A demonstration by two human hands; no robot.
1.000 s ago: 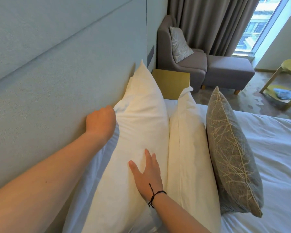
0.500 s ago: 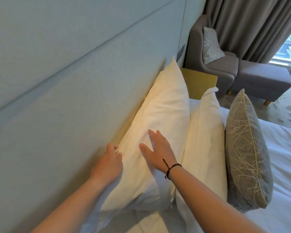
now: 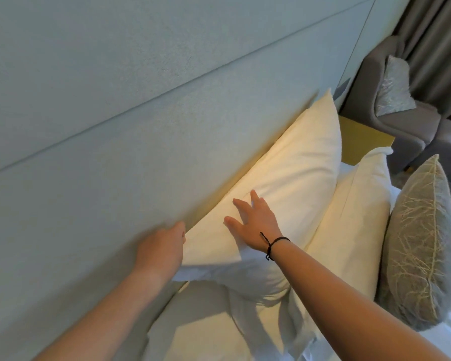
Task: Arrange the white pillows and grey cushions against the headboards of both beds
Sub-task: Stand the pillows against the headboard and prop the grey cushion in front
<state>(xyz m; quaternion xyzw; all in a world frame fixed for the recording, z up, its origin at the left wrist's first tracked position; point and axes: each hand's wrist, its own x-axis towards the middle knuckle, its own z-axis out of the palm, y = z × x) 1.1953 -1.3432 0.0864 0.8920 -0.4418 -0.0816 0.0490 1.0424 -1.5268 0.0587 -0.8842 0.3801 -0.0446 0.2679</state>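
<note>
White rear pillow (image 3: 292,175) being seated against headboard (image 3: 115,152): left hand (image 3: 162,246) pinches its corner, right hand (image 3: 255,222) presses flat, open; next, straighten it.

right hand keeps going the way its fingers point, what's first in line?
The right hand already lies on the back pillow; straight on runs along its face toward the headboard, though depth is unclear.
</note>
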